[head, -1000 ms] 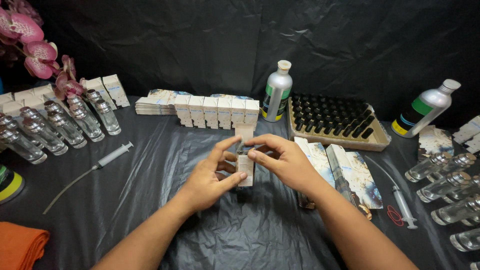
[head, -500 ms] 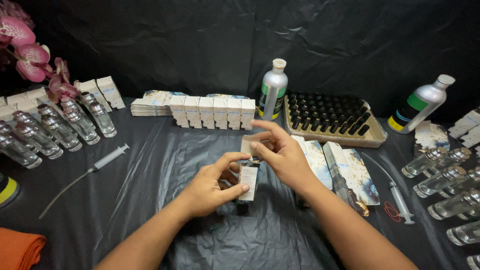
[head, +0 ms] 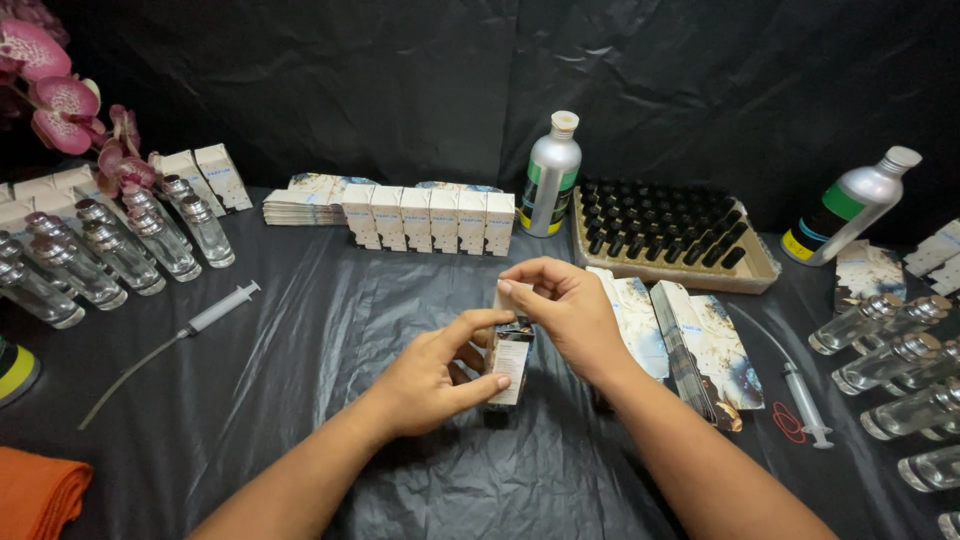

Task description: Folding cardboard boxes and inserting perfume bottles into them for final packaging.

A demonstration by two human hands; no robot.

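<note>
My left hand (head: pixel 437 375) grips a small upright white carton (head: pixel 510 364) by its sides, just above the black sheet. My right hand (head: pixel 565 312) is over the carton's top, fingertips pinching its top flap. What is inside the carton is hidden. A row of several matching closed cartons (head: pixel 430 217) stands behind, with a stack of flat cartons (head: pixel 303 201) to its left. Flat printed cartons (head: pixel 690 340) lie just right of my right hand.
A tray of dark-capped vials (head: pixel 668 235) sits at the back right, between two silver bottles (head: pixel 550 175) (head: pixel 848 205). Clear glass bottles lie at left (head: pixel 95 255) and right (head: pixel 890 360). Syringes lie at left (head: pixel 170 335) and right (head: pixel 795 385). An orange cloth (head: pixel 35 495) is at bottom left; pink flowers (head: pixel 65 110) at top left.
The carton has come down a little toward the sheet and stands upright in my left hand. My right hand has shifted from beside it to over its top flap.
</note>
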